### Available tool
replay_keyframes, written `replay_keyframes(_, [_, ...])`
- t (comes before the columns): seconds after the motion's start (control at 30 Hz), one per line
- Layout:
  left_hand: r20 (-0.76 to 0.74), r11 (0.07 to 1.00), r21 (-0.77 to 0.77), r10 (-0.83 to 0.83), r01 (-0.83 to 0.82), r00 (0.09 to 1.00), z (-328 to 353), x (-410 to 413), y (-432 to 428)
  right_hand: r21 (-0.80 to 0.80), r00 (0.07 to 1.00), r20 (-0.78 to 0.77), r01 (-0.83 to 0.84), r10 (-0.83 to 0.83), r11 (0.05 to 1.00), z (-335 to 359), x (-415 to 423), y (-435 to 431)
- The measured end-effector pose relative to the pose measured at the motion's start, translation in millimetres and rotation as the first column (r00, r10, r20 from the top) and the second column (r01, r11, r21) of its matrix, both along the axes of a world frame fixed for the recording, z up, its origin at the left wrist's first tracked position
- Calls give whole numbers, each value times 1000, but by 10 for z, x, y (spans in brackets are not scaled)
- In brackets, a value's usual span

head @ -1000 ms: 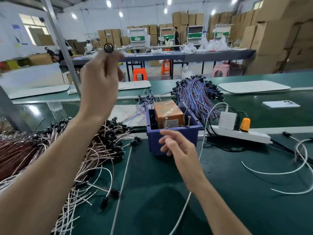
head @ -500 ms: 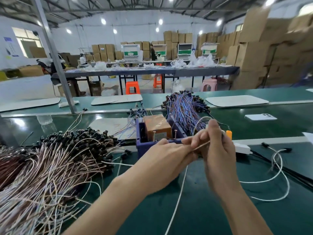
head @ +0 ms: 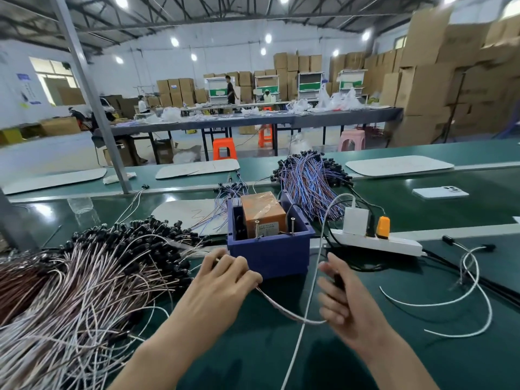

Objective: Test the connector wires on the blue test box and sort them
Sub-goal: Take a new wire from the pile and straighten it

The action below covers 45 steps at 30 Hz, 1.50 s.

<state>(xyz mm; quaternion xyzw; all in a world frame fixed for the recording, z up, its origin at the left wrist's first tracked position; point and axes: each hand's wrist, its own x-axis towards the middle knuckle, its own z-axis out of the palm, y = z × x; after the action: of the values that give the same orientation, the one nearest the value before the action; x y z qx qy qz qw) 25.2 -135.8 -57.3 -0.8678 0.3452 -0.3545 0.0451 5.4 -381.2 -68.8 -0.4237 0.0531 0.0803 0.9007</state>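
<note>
1. On the left part of the table (head: 422, 361) lies the big heap of pale wires (head: 84, 277) with black plugs, by our judgement the ones not yet tested.
2. Our left hand (head: 222, 282) sits just in front of the blue box's near left corner. Its fingers are curled together and pinch one end of a single wire (head: 284, 308).
3. Half a second ago both hands met, raised, in front of the box. Now they have dropped and drawn apart, so the wire hangs in a shallow sag between them. We take this to mean it is pulled out and ready for testing.
4. The wire's long axis runs left to right, along the near side of the blue box (head: 270, 254). Its right end lies a little nearer to us. A white cable (head: 312, 277) crosses it.
5. Two metal pins (head: 257, 229) stand upright at the box's near wall. The wire touches neither of them yet.
6. Our right hand (head: 349, 305) has its fingers curled round the wire's other end. A dark bit shows between them, probably the plug.
7. Behind the box on the right lies a heap of blue wires (head: 309, 181), and beside the box a power strip (head: 374, 243).
</note>
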Motion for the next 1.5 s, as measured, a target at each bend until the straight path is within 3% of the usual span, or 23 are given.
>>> replay_keyframes(0.1, [36,995,-80,60,-57,998,-98,16,-38,3,992,-42,-120,120,993,-76,6,81])
replay_keyframes(0.3, [10,934,-331,149,-137,989,-325,-35,-221,-50,989,-56,-140,137,989,-229,6,134])
replay_keyframes(0.43, [-20,912,-406,56,-59,998,-348,-87,-310,-282,964,37,-243,263,928,-217,-9,203])
replay_keyframes(0.5, [-21,903,-428,-45,32,999,-360,-139,-354,-369,939,78,-284,334,885,-227,-28,280])
replay_keyframes(0.63, [-47,890,-443,-140,105,989,-365,-183,-385,-359,888,122,-378,444,854,-292,-51,354])
replay_keyframes(0.93, [-110,890,-450,-132,69,985,-378,-195,-265,-365,826,114,-483,552,796,-275,-101,272])
replay_keyframes(1.13, [-72,893,-441,-133,88,989,-376,-211,-263,-394,851,115,-435,513,809,-229,-151,282])
replay_keyframes(1.3, [-97,736,-675,-164,56,982,-312,-291,-309,-504,877,184,-304,444,809,-135,-214,313])
replay_keyframes(1.37, [-72,705,-701,-215,104,974,-308,-325,-291,-580,882,256,-188,396,793,-129,-239,322])
replay_keyframes(1.5, [-80,665,-726,-337,177,938,-297,-383,-306,-581,833,399,-94,383,809,-152,-292,336])
